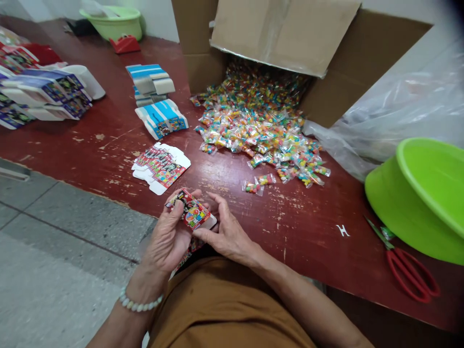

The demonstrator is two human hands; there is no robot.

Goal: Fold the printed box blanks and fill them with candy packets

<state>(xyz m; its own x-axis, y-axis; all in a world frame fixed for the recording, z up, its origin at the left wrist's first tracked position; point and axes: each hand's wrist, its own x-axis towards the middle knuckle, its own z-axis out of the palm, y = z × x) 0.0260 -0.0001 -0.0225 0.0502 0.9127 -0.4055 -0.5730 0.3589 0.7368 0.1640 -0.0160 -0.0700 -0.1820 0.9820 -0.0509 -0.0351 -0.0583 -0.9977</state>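
Observation:
My left hand (pixel 170 237) grips a small red printed candy box (pixel 194 212) near the table's front edge, its thumb pressed on the printed face. At the box's lower right end, a white flap shows. My right hand (pixel 226 229) holds that end between thumb and fingers; part of its grip is hidden behind the box. Just beyond my hands lies a fanned stack of flat printed cartons (pixel 163 166). Further right, clear packets of coloured candies (pixel 253 130) spill in a heap over the table, with a few packets (pixel 258 184) nearest me.
A cardboard box (pixel 282 34) lies open behind the candy heap. Blue-striped cartons (pixel 161 118) and purple cartons (pixel 47 92) stand at the left. On the right are red-handled scissors (pixel 409 270), a green basin (pixel 409 193) and plastic sheeting (pixel 409 111). A pale green bowl (pixel 116 24) sits far back.

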